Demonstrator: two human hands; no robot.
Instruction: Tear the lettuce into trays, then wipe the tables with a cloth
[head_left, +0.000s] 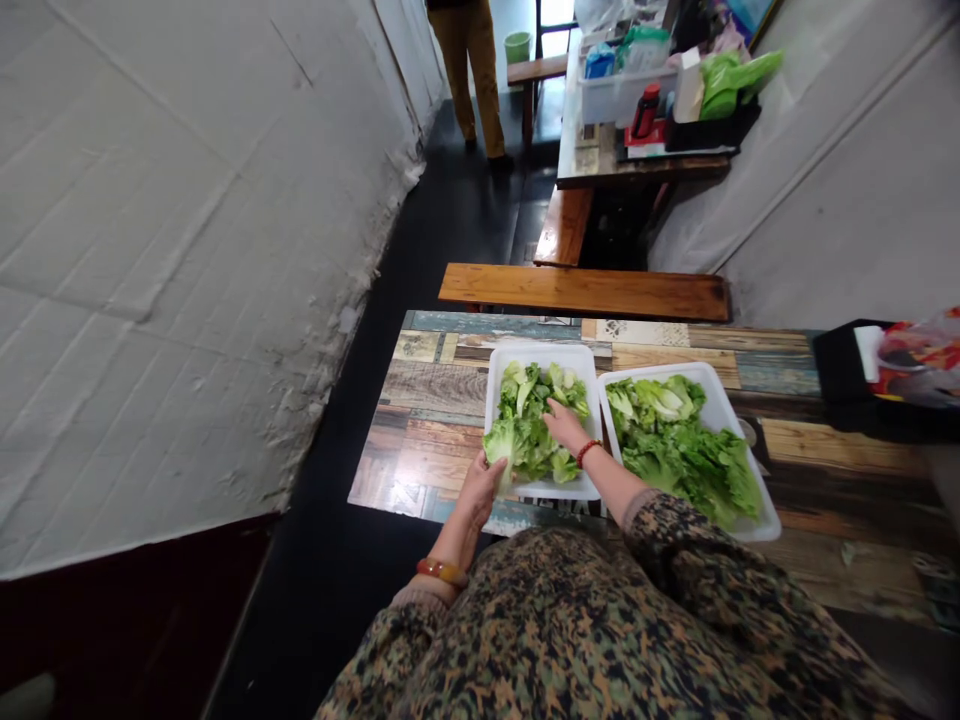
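My left hand (480, 485) is closed on a lettuce leaf (502, 440) at the near left corner of a white tray (541, 352). Loose green lettuce (531, 390) fills that tray. Over its right side reaches my right hand (564, 425), fingers among the leaves; whether they pinch one is hidden. A second white tray (766, 515) stands close on the right, slightly turned, with larger lettuce leaves (690, 455) in it.
Both trays rest on a wood-patterned table (435, 385). Beyond it lies a wooden bench (585, 288). A black box (844, 375) with packets sits at the right. Farther off, a cluttered table (600, 165) and a standing person (469, 60) are visible. A white wall (187, 250) runs along the left.
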